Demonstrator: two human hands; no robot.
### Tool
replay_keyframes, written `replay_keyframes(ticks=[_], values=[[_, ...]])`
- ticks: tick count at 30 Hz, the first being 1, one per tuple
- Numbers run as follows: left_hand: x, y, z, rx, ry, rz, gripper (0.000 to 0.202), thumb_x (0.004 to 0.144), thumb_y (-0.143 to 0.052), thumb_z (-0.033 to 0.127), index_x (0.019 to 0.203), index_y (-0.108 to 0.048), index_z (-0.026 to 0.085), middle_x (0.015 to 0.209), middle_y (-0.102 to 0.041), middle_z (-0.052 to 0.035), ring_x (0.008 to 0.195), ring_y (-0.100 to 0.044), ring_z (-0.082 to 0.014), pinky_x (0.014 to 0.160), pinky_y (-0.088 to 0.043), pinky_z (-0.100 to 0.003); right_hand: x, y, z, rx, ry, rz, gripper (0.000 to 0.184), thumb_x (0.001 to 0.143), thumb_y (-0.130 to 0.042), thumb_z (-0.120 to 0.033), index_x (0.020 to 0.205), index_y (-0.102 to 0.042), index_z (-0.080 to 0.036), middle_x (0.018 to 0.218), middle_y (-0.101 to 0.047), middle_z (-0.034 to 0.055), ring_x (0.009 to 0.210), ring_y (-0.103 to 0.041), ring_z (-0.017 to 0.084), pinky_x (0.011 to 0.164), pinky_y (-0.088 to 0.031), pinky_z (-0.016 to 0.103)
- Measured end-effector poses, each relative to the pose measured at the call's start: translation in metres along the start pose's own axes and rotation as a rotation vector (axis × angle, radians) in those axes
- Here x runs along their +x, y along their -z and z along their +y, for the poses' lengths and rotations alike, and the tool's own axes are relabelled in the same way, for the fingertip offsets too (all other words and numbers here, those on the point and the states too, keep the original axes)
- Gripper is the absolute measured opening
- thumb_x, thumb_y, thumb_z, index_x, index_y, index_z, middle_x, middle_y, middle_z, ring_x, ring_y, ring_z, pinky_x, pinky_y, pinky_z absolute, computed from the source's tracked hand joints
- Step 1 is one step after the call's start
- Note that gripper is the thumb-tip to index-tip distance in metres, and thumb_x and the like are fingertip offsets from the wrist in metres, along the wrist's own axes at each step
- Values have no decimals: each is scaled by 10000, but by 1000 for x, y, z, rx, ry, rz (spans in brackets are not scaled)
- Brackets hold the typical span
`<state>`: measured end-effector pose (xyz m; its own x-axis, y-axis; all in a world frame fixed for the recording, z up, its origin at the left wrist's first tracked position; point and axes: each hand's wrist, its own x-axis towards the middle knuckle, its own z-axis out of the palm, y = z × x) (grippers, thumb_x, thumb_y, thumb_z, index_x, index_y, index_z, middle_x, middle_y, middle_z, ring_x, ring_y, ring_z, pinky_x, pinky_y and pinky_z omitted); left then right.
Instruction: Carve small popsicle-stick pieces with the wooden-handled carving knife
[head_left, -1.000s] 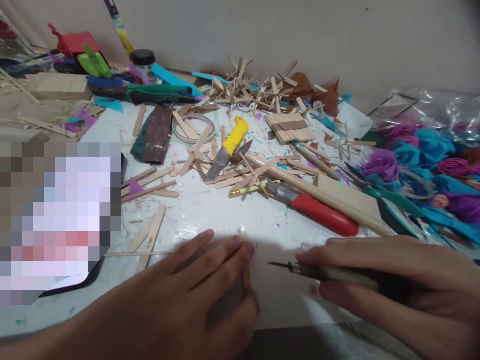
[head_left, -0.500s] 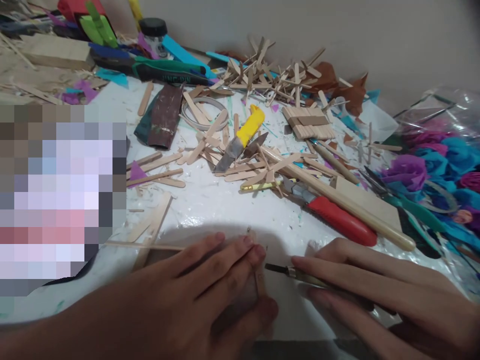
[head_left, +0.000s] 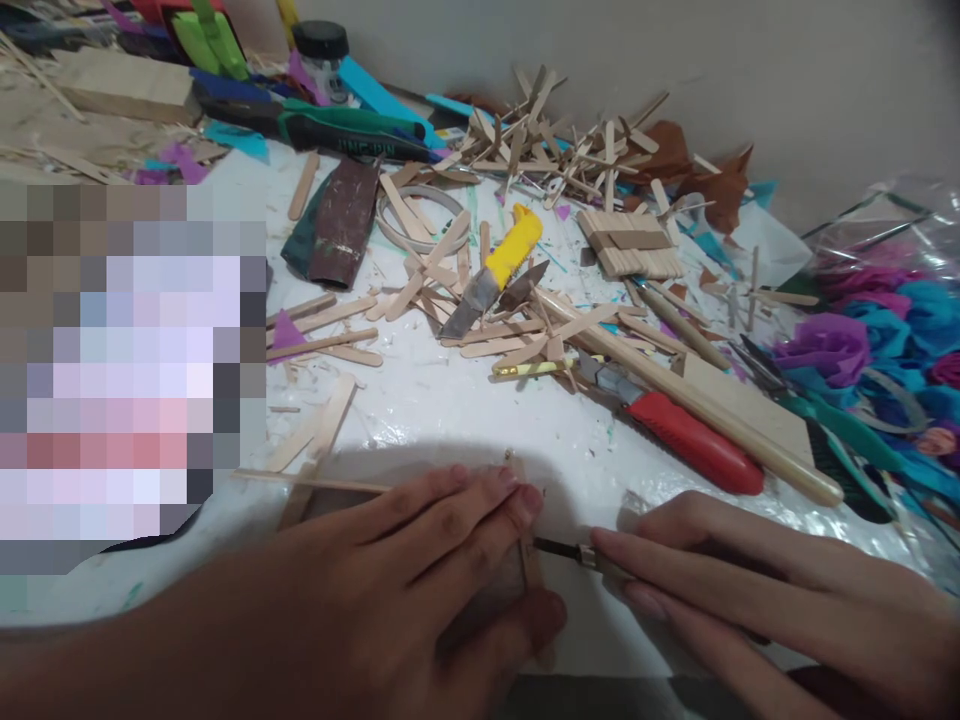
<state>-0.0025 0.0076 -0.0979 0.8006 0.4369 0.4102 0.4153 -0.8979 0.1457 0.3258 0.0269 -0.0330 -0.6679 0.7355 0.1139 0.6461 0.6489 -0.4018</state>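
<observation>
Pinched round the tool (head_left: 589, 556), the right hand (head_left: 757, 580) points the blade (head_left: 559, 549) at the edge of a stick (head_left: 530, 567) under the spread left hand (head_left: 420, 570), white table (head_left: 420, 415) reaching to the red cutter (head_left: 694, 440).

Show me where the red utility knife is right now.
In the head view, the red utility knife lies right of centre, along the near side of the long wooden rod and beyond the right hand.
</observation>
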Motion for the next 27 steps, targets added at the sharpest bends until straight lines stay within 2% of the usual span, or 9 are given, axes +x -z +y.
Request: replay_keyframes(ticks=[3, 5, 9, 12, 13, 15, 18, 21, 27], values=[[1, 3, 3, -22, 53, -33, 425, 1249, -491, 470, 1528, -703, 228, 1735, -616, -118, 1572, -647, -289, 1357, -465, -402, 2, 3, 1, -8, 56, -82, 383, 1118, -592, -164, 1405, -786, -326, 1119, -868, 42, 863, -880, 224, 582, -658, 235], [2, 6, 5, -32, 80, -40, 427, 1252, -476, 466, 1490, -722, 209, 1740, -607, -128, 1595, -623, -303, 1365, -455, -414, 2, 3, 1, -19, 68, -85, 376, 1127, -579, -176, 1410, -776, -326, 1107, -872, 43, 846, -881, 230, 566, -649, 247], [5, 10, 4, -38, 41, -101, 474, 1269, -366, 402, 1435, -731, 150, 1753, -570, -183, 1612, -593, -359, 1359, -463, -478, -4, 0, -1, -10, 38, -83, 387, 1135, -530, -154, 1370, -775, -341, 1054, -876, 32, 817, -877, 225, 533, -635, 242], [6, 11, 2, -54, 34, -111, 517, 1272, -335, 400, 1437, -730, 111, 1751, -562, -208, 1622, -576, -376, 1387, -418, -505, -11, -5, -2, -61, -8, -9, 403, 1113, -616, -186, 1427, -785, -374, 1209, -886, 38, 958, -897, 262, 669, -711, 272], [7, 11, 2, -63, 39, -100, 523, 1271, -343, 414, 1432, -734, 105, 1749, -566, -210, 1626, -570, -375, 1400, -395, -508, -13, -7, -2, -64, -23, 29, 411, 1113, -636, -201, 1452, -781, -383, 1257, -884, 41, 1011, -898, 275, 740, -733, 293], [7, 13, 1, -88, 45, -109, 513, 1265, -382, 424, 1447, -734, 99, 1753, -558, -215, 1644, -546, -380, 1418, -359, -522, -12, -9, -3, -15, -47, 16, 389, 1126, -639, -204, 1429, -798, -388, 1242, -890, 39, 1019, -897, 263, 752, -732, 282], [8, 16, 1, -133, 66, -113, 453, 1240, -481, 399, 1492, -726, 113, 1757, -552, -217, 1652, -537, -374, 1419, -369, -518, -1, -9, -6, 60, -79, -24, 304, 1162, -621, -243, 1331, -842, -364, 1177, -900, 40, 973, -895, 243, 707, -712, 266], [10, 18, 2, -159, 79, -103, 445, 1221, -554, 406, 1524, -718, 125, 1760, -550, -214, 1648, -549, -371, 1418, -381, -529, 8, -6, -10, 121, -89, -72, 312, 1161, -621, -211, 1315, -853, -353, 1123, -905, 33, 944, -893, 240, 625, -675, 269], [12, 15, 2, -176, 108, -62, 441, 1217, -598, 472, 1459, -766, 144, 1735, -593, -172, 1632, -577, -342, 1421, -390, -490, 2, -3, -9, 67, -81, -30, 341, 1132, -633, -188, 1309, -857, -374, 1157, -898, 43, 970, -890, 270, 594, -687, 286]])
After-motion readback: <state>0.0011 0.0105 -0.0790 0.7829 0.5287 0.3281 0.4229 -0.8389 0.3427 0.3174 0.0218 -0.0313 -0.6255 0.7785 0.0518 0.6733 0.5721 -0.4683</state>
